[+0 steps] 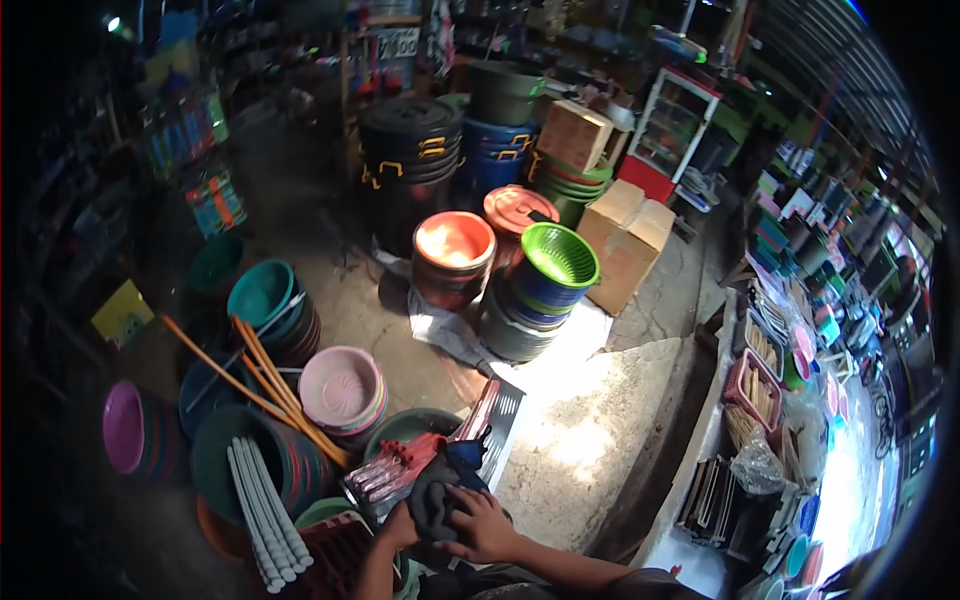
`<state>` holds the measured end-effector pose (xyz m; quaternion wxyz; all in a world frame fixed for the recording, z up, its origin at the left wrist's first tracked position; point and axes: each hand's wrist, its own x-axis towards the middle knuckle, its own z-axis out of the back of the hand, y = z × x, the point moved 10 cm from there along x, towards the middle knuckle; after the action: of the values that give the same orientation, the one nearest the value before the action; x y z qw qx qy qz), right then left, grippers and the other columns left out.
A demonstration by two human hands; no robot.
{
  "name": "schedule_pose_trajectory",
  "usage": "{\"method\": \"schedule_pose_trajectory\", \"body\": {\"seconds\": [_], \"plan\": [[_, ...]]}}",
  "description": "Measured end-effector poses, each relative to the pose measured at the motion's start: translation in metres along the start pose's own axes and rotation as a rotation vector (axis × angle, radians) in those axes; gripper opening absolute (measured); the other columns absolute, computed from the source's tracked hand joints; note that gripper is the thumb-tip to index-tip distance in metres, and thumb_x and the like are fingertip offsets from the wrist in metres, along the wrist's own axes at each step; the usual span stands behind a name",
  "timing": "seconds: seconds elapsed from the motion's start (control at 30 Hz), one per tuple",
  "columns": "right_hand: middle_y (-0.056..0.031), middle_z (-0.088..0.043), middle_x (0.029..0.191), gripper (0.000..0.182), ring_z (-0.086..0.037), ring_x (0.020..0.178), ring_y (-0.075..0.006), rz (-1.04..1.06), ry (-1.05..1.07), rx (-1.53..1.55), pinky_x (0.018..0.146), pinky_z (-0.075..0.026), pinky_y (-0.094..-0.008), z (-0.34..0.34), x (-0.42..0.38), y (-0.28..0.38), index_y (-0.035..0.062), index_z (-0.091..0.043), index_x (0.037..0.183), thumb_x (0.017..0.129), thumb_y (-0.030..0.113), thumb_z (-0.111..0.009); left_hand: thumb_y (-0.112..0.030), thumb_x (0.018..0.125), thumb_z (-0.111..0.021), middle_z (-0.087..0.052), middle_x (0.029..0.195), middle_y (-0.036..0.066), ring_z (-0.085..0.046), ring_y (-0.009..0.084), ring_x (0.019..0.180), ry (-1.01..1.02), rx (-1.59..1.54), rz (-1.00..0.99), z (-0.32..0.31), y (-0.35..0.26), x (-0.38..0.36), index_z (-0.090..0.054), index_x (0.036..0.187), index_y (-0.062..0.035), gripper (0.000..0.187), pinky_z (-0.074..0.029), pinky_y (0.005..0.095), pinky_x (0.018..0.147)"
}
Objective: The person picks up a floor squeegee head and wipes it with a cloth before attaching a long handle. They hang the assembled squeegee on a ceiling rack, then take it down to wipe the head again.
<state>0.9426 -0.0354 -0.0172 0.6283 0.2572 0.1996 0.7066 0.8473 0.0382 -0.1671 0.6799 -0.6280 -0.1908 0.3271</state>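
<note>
A dark grey bundle that looks like cloth (432, 508) is between my two hands at the bottom middle, close in front of my body. My left hand (400, 526) is closed on its near left edge. From the right, my right hand (486, 524) grips it with bent, slightly parted fingers over its top. A dark blue piece (466, 453) shows at the bundle's far end. Just beyond and to the left lie several red-handled items in clear wrapping (400, 466), beside a grey slatted panel (500, 425).
White poles (262, 510) and orange sticks (275, 385) lean on tubs at the left. A pink basket stack (340, 388), a green basket (560, 255) and an orange basin (455, 240) stand ahead. A cardboard box (622, 245) sits behind. A goods-laden ledge (690, 470) runs along the right.
</note>
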Motion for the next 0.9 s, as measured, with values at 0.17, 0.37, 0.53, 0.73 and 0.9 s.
{"method": "schedule_pose_trajectory", "body": {"seconds": [0.17, 0.37, 0.53, 0.73, 0.9], "plan": [[-0.0191, -0.041, 0.129, 0.040, -0.040, 0.117, -0.0393, 0.090, -0.365, -0.182, 0.097, -0.027, -0.0554, 0.059, 0.008, -0.014, 0.0094, -0.054, 0.088, 0.064, 0.038, -0.068, -0.004, 0.079, -0.062, -0.057, 0.111, 0.009, -0.054, 0.0171, 0.101, 0.104, -0.178, 0.009, -0.003, -0.101, -0.013, -0.050, 0.117, 0.0020, 0.041, -0.042, 0.0325, 0.090], [-0.0170, -0.048, 0.109, 0.046, -0.046, 0.099, -0.0354, -0.196, -0.825, -0.150, 0.086, -0.033, -0.0477, 0.129, -0.013, -0.049, 0.0084, -0.051, 0.098, 0.061, 0.028, -0.069, -0.004, 0.080, -0.063, -0.057, 0.111, 0.009, -0.055, 0.0158, 0.101, 0.052, -0.025, -0.227, -0.025, -0.165, -0.023, -0.047, 0.123, 0.0022, 0.046, -0.043, 0.0296, 0.090], [-0.0096, -0.045, 0.091, 0.091, -0.048, 0.090, -0.0287, 0.100, -0.424, -0.222, 0.086, -0.032, -0.0449, 0.093, -0.037, 0.014, 0.0188, -0.039, 0.137, 0.055, 0.037, -0.073, -0.007, 0.078, -0.066, -0.059, 0.110, 0.011, -0.057, 0.0163, 0.100, -0.021, 0.127, -0.255, -0.032, -0.205, -0.035, -0.048, 0.120, 0.0028, 0.047, -0.044, 0.0295, 0.087], [-0.0137, -0.047, 0.090, 0.067, -0.046, 0.085, -0.0302, -0.196, -0.921, -0.261, 0.080, -0.032, -0.0423, 0.213, -0.023, -0.047, 0.0201, -0.051, 0.126, 0.061, 0.030, -0.064, -0.013, 0.076, -0.072, -0.062, 0.103, 0.010, -0.059, 0.0159, 0.094, 0.035, 0.067, -0.161, -0.039, -0.194, -0.044, -0.049, 0.118, 0.0009, 0.050, -0.047, 0.0293, 0.084], [-0.0119, -0.047, 0.098, 0.083, -0.046, 0.097, -0.0309, 0.103, -0.537, -0.322, 0.091, -0.029, -0.0438, 0.132, -0.032, 0.019, 0.0201, -0.048, 0.132, 0.054, 0.042, -0.068, -0.016, 0.076, -0.074, -0.062, 0.103, 0.010, -0.060, 0.0162, 0.092, -0.016, 0.133, -0.302, -0.029, -0.210, -0.048, -0.051, 0.116, 0.0016, 0.049, -0.047, 0.0292, 0.082]]}}
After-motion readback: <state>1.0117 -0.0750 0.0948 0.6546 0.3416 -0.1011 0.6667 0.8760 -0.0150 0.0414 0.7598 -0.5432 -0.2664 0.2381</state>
